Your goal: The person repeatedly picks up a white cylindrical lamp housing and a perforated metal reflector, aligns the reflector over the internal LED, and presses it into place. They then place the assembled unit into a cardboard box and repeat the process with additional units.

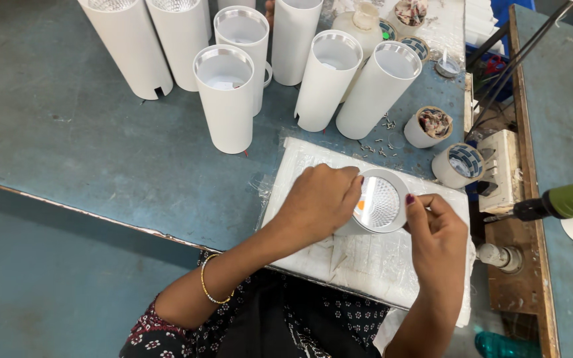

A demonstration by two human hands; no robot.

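On the white wrapped pad (366, 258) at the desk's near edge: a white cylindrical lamp housing (381, 201), tipped over so its open mouth and ribbed silver reflector face up toward the camera, probably to keep the inside reachable. Left hand (318, 202) clamped over the barrel from the left, fingers (347, 178) curled closed around the body to steady it against rolling. Right hand (436, 229) at the rim on the opposite side, thumb and fingertips pinched onto the edge of the mouth, gripping the housing too. Orange glint visible deep in the reflector. Pad beneath seemingly there to cushion the painted shell from the blue desk (67, 119). Just beyond the pad, loose small screws (374, 147) scattered within easy reach. Farther back, a cluster of upright white housings (225, 96), standing on end, mouths up, close together. To the right of these, short white caps (428, 126) with parts inside. At the far right, a white switch box (499, 166) on a wooden board, and a green-handled power screwdriver (558, 202) lying with its tip pointing toward the pad.
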